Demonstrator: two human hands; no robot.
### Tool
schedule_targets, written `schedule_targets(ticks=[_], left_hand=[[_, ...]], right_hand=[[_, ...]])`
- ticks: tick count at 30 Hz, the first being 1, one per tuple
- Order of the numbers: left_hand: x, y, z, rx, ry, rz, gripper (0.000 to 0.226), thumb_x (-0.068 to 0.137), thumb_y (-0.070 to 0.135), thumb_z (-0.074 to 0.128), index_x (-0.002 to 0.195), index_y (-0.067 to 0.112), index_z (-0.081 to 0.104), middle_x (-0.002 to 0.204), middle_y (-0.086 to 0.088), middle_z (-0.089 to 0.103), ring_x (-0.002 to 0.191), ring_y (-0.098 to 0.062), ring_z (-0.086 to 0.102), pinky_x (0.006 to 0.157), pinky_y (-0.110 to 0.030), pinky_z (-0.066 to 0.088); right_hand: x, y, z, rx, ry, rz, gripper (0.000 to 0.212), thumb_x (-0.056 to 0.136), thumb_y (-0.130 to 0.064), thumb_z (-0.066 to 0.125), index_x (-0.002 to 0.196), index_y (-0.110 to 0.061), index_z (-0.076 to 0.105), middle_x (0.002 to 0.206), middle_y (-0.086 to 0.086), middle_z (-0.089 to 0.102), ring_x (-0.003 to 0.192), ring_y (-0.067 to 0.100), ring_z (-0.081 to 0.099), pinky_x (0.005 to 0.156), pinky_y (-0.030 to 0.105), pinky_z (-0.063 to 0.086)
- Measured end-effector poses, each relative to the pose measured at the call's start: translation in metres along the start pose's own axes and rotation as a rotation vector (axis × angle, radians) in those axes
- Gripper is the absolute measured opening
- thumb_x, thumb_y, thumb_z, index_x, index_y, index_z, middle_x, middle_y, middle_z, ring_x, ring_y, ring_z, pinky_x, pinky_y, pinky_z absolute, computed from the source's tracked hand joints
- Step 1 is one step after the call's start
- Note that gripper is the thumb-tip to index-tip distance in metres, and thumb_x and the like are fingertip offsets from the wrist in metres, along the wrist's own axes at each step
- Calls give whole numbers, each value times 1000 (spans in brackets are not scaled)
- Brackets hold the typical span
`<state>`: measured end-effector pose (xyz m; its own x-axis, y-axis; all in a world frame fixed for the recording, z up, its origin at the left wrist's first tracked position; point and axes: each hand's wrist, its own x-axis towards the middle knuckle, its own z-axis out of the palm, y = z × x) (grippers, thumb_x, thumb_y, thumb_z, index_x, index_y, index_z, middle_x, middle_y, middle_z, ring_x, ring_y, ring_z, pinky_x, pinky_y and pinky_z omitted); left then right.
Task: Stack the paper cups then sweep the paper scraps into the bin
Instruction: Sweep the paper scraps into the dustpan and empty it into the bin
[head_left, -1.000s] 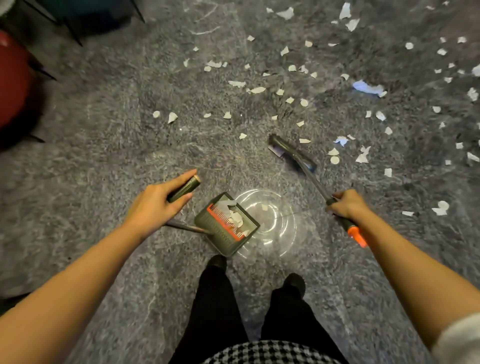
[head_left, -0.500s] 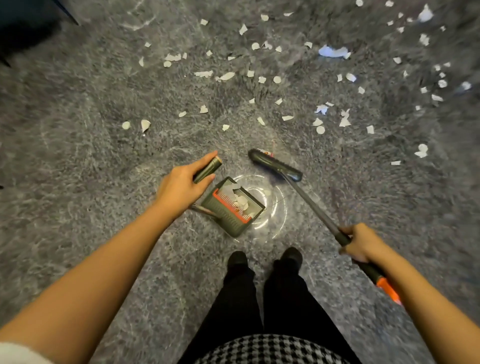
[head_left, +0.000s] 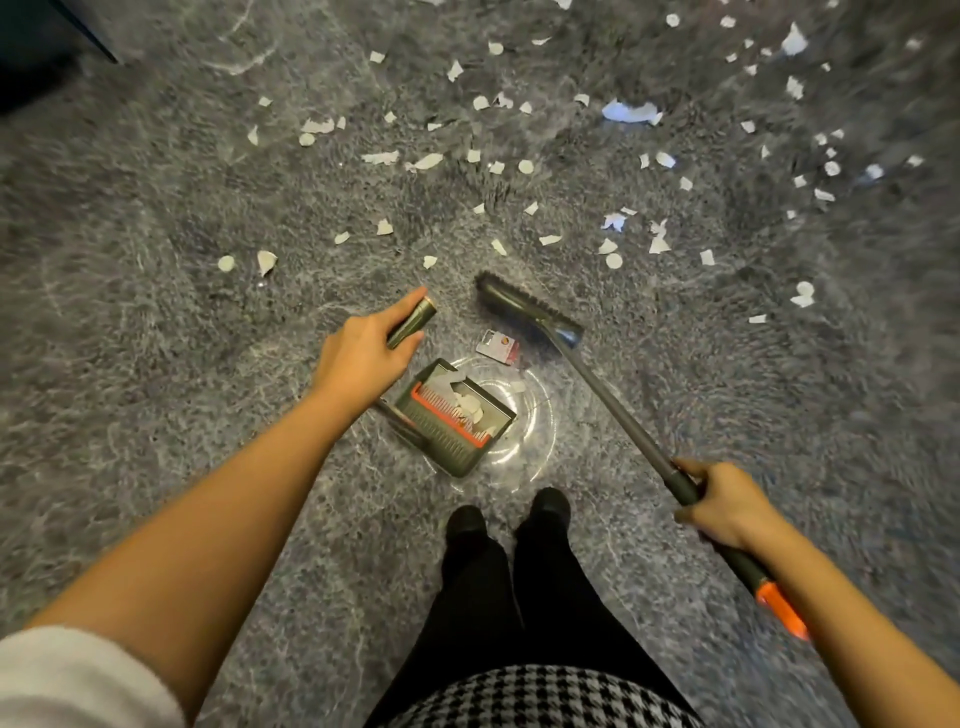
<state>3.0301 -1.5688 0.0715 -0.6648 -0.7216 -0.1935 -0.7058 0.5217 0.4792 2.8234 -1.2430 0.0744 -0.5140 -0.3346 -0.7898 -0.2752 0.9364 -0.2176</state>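
White paper scraps (head_left: 525, 166) mostly lie beyond my dustpan (head_left: 441, 449), few inside; my left hand (head_left: 358, 356) grips its handle (head_left: 413, 325), right hand (head_left: 727, 506) grips the broom (head_left: 524, 309).

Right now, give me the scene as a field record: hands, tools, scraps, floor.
left grip: holds the handle of the dark green plastic dustpan
right grip: holds the grey long-handled broom, orange-tipped
broom head: just beyond the dustpan
pan contents: a few collected scraps
surface: grey marbled floor
loose litter: many white paper scraps scattered beyond the broom
extra: small white-and-red card beside the broom head
bin, cups: not in view
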Motion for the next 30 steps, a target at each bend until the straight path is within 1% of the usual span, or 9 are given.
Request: schedule_targets(ticks=[2,6,8,12,16,20,23,25,30], left_hand=[[-7,4,5,11,-3,13,53,92,39,56,139,49,35,112,-8,69,97,-33,64,73,-39,50],[-10,6,5,9,-14,-7,53,92,39,54,140,50,34,111,-6,69,96,-31,64,72,-38,49],[-9,5,3,11,-26,-16,52,93,40,54,139,51,33,113,-5,68,97,-30,64,74,-38,51],[-11,4,1,-12,-36,-19,53,93,40,53,139,53,32,109,-5,69,90,-30,65,74,-41,54],[-10,2,1,11,-32,-19,52,93,42,52,139,53,31,110,-5,68,89,-29,64,71,-37,53],[-8,2,1,19,-38,-20,52,94,43,51,140,53,31,107,-6,68,86,-29,64,63,-33,47],[-8,0,1,16,-38,-20,51,93,44,52,140,52,31,106,-6,68,85,-28,64,64,-35,49],[-7,0,1,13,-36,-18,51,94,43,52,140,52,31,105,-6,68,84,-28,64,65,-35,50],[-9,0,1,-4,-23,-10,52,93,42,53,140,51,33,110,-6,68,89,-29,64,67,-35,49]], right_hand=[[13,-13,2,-48,35,-34,66,73,-4,71,135,-12,49,98,14,68,59,16,56,52,19,46],[29,-36,9,-143,-26,-44,45,75,-7,69,119,-8,59,97,17,65,83,29,62,70,32,51],[27,-38,16,-168,-86,-35,43,76,-8,69,118,-6,58,102,17,63,90,28,62,70,31,50],[1,-17,41,-107,-200,-13,54,77,0,65,128,-8,51,91,11,56,64,17,55,48,22,45],[-23,1,45,-109,-224,-58,62,73,4,65,132,-12,50,71,-1,52,42,-3,47,39,12,36],[-43,5,38,-119,-279,-77,72,74,1,66,139,-19,43,80,3,59,52,7,54,48,17,44],[-55,9,32,-21,-318,-65,74,74,7,63,140,-18,41,71,6,60,42,8,52,48,23,44],[-62,12,28,50,-333,-53,76,75,9,62,142,-19,39,75,12,61,42,13,52,49,28,44],[-76,13,23,191,-322,-69,75,71,14,58,136,-23,46,72,15,57,40,17,51,43,25,41]])
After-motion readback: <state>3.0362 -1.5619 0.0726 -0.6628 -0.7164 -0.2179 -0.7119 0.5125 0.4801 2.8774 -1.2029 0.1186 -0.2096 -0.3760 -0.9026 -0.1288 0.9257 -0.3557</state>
